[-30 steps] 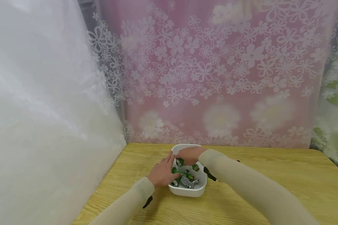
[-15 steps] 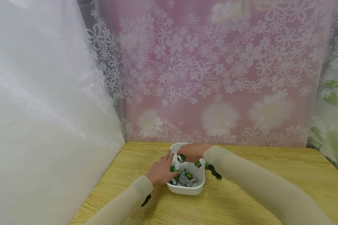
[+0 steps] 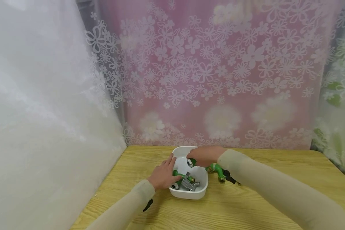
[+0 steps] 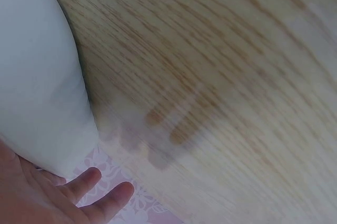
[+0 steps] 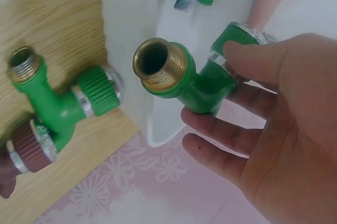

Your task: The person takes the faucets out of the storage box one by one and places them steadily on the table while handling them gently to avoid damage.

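My right hand (image 3: pixel 204 155) holds a green angle valve (image 5: pixel 208 89) above the right rim of a white plastic bin (image 3: pixel 188 194). Thumb and fingers grip the valve at its ribbed green knob; its brass threaded mouth points away from the palm. My left hand (image 3: pixel 162 175) rests at the bin's left rim, fingers straight along the side and thumb reaching over inside. Silver metal parts (image 3: pixel 187 185) and a green fitting (image 3: pixel 177 174) lie in the bin's near half, partly hidden by that thumb. The left wrist view shows the bin's outer wall and extended fingertips.
Right of the bin, another green valve (image 5: pixel 58 113) with a brass thread and a dark red knob lies on the wooden table (image 3: pixel 233 204). A white sheet (image 3: pixel 46 111) hangs at the left. A pink flowered curtain (image 3: pixel 218 80) hangs behind the table.
My right hand has moved right with the green angle valve, from inside the bin to its right rim. The valve on the table now shows beside the wrist. My left hand stays at the bin.
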Demonstrator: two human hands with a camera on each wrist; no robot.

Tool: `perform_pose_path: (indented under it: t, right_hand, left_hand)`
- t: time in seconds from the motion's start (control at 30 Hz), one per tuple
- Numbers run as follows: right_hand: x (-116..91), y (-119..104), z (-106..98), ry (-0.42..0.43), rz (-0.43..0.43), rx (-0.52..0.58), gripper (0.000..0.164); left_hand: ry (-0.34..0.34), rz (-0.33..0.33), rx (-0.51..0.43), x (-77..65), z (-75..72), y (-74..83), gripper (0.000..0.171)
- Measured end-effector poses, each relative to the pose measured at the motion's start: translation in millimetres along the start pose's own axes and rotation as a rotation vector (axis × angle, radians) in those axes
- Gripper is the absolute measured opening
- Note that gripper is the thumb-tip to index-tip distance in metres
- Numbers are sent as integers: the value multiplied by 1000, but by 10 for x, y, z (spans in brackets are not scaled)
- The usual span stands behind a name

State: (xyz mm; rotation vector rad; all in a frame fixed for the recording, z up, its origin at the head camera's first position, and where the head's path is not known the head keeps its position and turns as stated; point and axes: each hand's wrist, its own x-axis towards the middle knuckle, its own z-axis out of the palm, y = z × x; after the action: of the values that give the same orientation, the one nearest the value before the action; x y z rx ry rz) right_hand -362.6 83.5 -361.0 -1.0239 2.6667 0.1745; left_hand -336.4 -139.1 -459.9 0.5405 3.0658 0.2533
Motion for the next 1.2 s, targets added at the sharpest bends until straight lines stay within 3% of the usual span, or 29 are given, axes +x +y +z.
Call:
perform_pose_path:
  t: [0.27, 0.6, 1.2]
  right_hand:
    - [-193, 96, 122, 17, 7, 12, 42]
    - [-410, 294, 213, 24, 7, 99, 44]
    - [-819, 715, 310, 56, 69, 135, 45]
  left_hand:
    - [3, -13, -15, -44, 43, -9, 94]
    - [-17, -8, -62, -86, -46, 8, 93]
    - [-7, 7, -54, 23, 30, -31, 95]
